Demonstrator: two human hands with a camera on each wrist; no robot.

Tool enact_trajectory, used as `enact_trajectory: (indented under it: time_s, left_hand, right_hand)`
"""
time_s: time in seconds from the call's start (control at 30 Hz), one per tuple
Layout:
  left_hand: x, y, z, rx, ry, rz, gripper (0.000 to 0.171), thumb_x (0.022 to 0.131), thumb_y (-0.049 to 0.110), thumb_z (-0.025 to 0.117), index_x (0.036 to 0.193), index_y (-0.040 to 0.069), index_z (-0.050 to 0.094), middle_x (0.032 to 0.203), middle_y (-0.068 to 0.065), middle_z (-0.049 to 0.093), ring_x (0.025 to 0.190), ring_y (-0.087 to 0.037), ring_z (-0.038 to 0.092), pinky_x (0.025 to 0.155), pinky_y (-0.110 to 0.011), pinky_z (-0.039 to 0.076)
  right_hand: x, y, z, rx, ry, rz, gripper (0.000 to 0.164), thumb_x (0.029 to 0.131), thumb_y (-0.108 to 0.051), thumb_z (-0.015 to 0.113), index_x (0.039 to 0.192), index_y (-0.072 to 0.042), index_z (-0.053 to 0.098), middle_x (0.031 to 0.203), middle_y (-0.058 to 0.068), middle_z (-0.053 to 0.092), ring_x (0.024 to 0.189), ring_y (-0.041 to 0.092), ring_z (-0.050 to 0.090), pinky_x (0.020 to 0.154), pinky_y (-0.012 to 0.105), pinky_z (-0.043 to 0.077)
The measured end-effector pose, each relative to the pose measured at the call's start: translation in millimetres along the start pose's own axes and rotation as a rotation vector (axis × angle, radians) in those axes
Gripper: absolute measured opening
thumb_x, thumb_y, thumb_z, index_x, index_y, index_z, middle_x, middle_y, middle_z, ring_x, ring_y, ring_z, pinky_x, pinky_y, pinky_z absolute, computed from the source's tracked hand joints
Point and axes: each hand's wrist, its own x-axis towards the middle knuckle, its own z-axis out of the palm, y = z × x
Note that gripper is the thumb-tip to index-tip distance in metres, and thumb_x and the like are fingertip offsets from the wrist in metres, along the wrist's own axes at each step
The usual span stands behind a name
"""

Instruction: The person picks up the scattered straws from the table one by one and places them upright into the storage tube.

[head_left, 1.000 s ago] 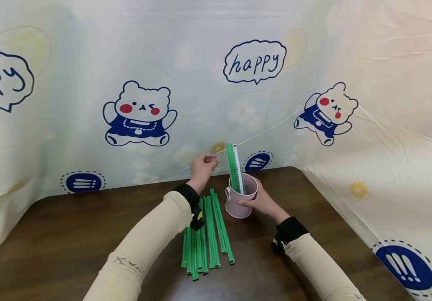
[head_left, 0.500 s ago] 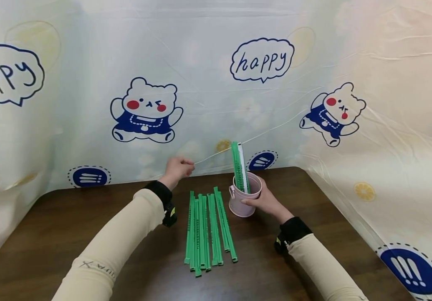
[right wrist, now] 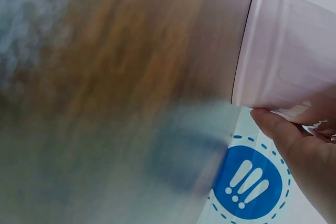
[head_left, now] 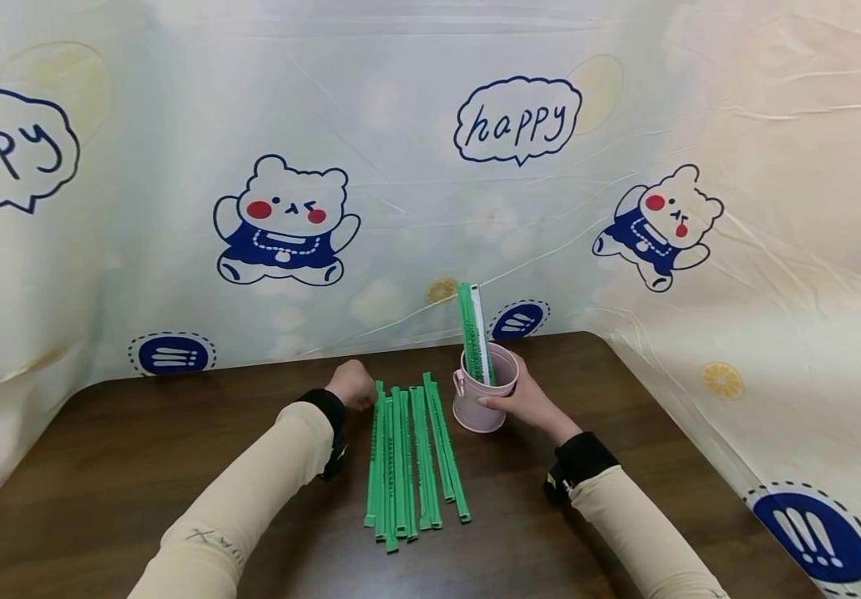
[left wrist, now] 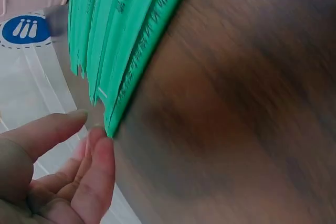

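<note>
Several long, slim green printed packets [head_left: 400, 462], like wrapped straws, lie side by side on the table, running away from the person. At the far end of the leftmost one is my left hand [head_left: 353, 384]. In the left wrist view, the fingertips [left wrist: 103, 142] touch that green end while the thumb [left wrist: 50, 134] stays apart from them. My right hand [head_left: 531, 405] grips a small pink bucket [head_left: 478, 410] round its right side, thumb toward the front. Several green packets [head_left: 471, 329] and a white one [head_left: 481, 324] lean upright in the bucket.
The brown wooden table [head_left: 138, 466] runs back to a pale curtain [head_left: 415, 191] printed with bears and "happy" bubbles. The bucket stands just right of the row of packets, near the table's back edge.
My left hand has moved left, away from the bucket, and then down to the far end of the row. My right hand keeps holding the bucket in place.
</note>
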Motion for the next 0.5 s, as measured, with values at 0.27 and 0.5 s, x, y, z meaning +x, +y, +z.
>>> enact_trajectory:
  time_s: [0.27,0.5]
  left_hand:
    - [4.4,-0.7,8.2,0.080,0.005,-0.025,0.016,0.087,-0.007,0.066,0.072,-0.002,0.067,0.059,-0.006,0.056,0.051,-0.016,0.054,0.049,-0.023,0.049]
    - [7.3,-2.2,16.0,0.064,0.008,-0.045,0.019,0.087,-0.006,0.066,0.069,0.000,0.065,0.058,-0.005,0.055,0.052,-0.017,0.056,0.049,-0.024,0.050]
  right_hand:
    - [0.7,0.3,-0.9,0.018,-0.001,-0.007,0.100,0.084,-0.008,0.083,0.160,-0.008,0.018,0.160,0.023,0.031,0.145,0.043,0.038,0.121,0.060,0.034]
    - [-0.9,-1.0,-1.5,0.019,-0.005,0.038,0.101,0.084,-0.011,0.083,0.160,-0.009,0.016,0.161,0.023,0.028,0.146,0.043,0.036,0.122,0.062,0.032]
